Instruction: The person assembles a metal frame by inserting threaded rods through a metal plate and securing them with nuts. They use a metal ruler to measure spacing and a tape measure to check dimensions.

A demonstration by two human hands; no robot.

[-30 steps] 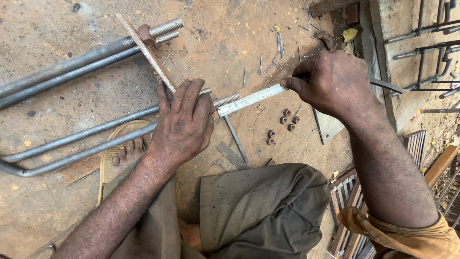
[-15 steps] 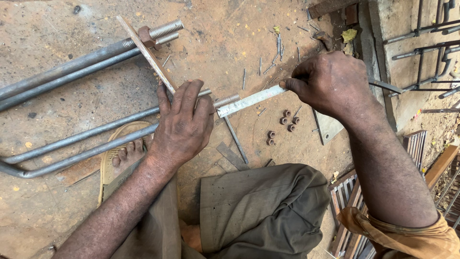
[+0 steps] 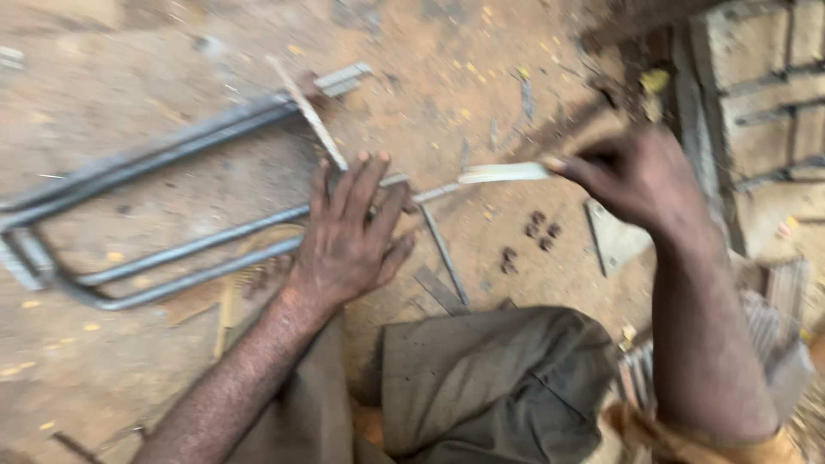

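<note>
The left hand [image 3: 348, 245] lies flat, fingers spread, pressing the bent steel rods [image 3: 185, 249] on the dirt floor [image 3: 155, 361]. To its right, the right hand [image 3: 640, 176] pinches one end of a pale flat metal strip [image 3: 503, 173], raised just above the rods' ends. Small rusty nuts [image 3: 528, 241] lie near it.
</note>
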